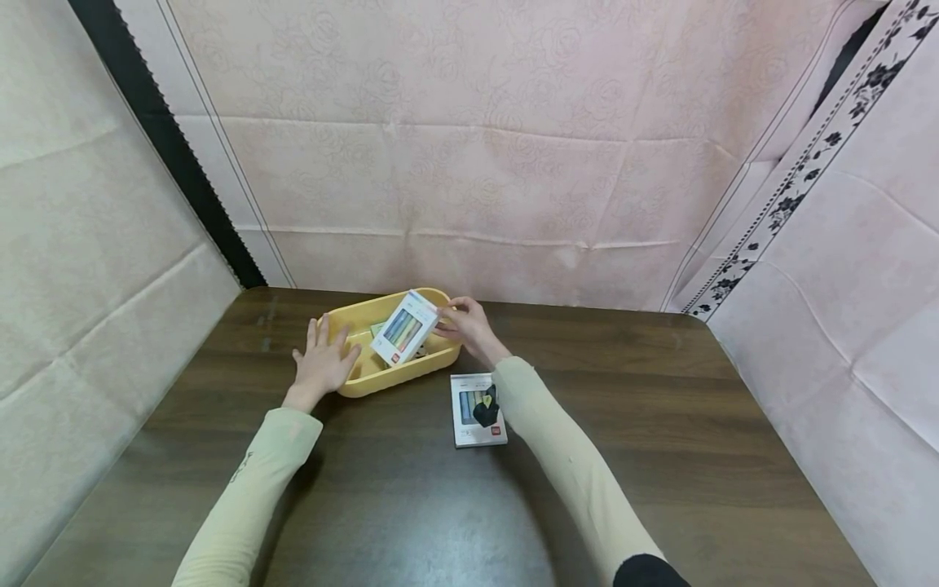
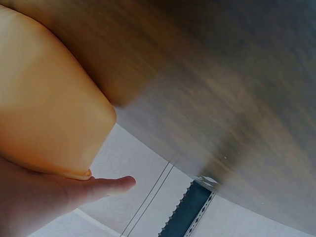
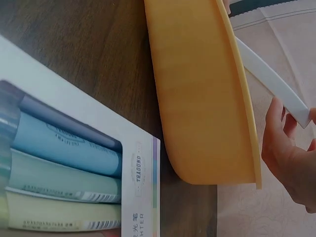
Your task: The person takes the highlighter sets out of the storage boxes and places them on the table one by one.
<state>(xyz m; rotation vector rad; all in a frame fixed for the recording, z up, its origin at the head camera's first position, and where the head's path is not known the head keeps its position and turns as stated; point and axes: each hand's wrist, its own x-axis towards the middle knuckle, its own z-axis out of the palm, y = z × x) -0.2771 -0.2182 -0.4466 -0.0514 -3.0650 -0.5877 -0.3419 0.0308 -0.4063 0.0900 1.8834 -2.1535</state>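
Observation:
My right hand (image 1: 469,330) pinches the upper right edge of a white windowed box of pastel highlighters (image 1: 406,328), tilted over the yellow plastic basket (image 1: 403,375). In the right wrist view this box (image 3: 276,81) shows edge-on past the basket's rim. My left hand (image 1: 323,363) rests on the basket's left end with fingers spread; its thumb and palm lie against the rim in the left wrist view. Inside the basket, partly covered by the held box, something green and a black-and-white patterned thing peek out.
A second box of highlighters (image 1: 468,436) lies flat on the brown wooden table (image 1: 623,456), just in front of the basket and beside the right forearm. A small black item (image 1: 486,408) overlaps it. Pale patterned cloth (image 1: 469,179) hangs behind the table and at both sides.

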